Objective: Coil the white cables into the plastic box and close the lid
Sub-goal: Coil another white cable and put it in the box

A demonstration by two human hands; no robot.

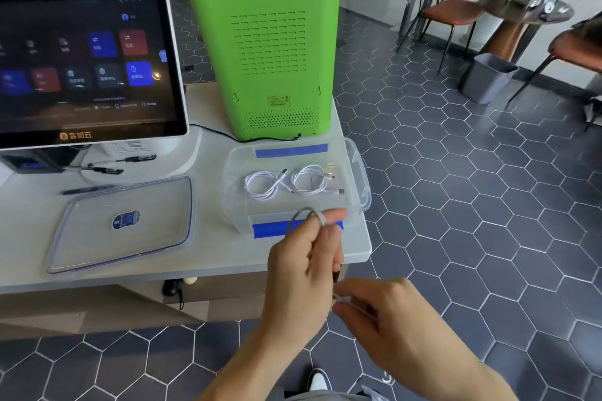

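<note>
Centrally, a white table (208, 267) is seen bearing an open plastic box (358, 169), with its lid (97, 238) laid flat to the left and two coiled white cables (286, 182) inside. Just before the box's near edge, a third cable (301, 215) is looped over the left hand (303, 273), pinched at its fingertips, while its lower run is nipped by the right hand (387, 312) below

Left hand (304, 265) is raised, fingers curled, index fingertip extended forward. Right hand (387, 312) sits lower, thumb and fingers pinched together.
</note>
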